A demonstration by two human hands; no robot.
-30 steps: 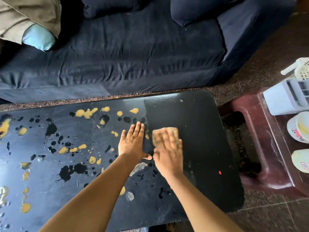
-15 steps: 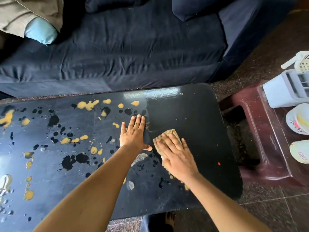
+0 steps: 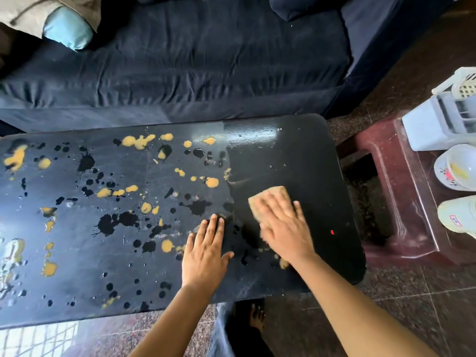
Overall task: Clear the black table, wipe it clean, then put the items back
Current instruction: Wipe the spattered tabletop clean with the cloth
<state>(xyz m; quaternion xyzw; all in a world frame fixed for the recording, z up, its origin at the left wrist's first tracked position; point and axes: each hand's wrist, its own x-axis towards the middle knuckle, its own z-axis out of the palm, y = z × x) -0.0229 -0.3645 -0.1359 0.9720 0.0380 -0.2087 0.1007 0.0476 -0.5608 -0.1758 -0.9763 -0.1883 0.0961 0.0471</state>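
The black table (image 3: 296, 155) fills the middle of the head view. Yellow blobs (image 3: 136, 141) and black ink-like splats (image 3: 113, 224) cover its left and centre, while its right part looks wiped and glossy. My right hand (image 3: 280, 225) presses flat on a tan sponge (image 3: 270, 195) on the right part of the table. My left hand (image 3: 206, 251) lies flat on the tabletop just left of it, fingers spread, holding nothing. A small red speck (image 3: 332, 231) sits right of the sponge.
A dark blue sofa (image 3: 193, 60) runs along the table's far edge, with a light blue cushion (image 3: 67, 28) at its left. To the right stands a maroon plastic stool (image 3: 401, 202) bearing a white container (image 3: 438, 124) and two bowls (image 3: 456, 168). My bare foot (image 3: 257, 318) shows under the near edge.
My right hand has slid the sponge to the right and slightly nearer. My left hand has shifted toward the table's near edge. The view has tilted down.
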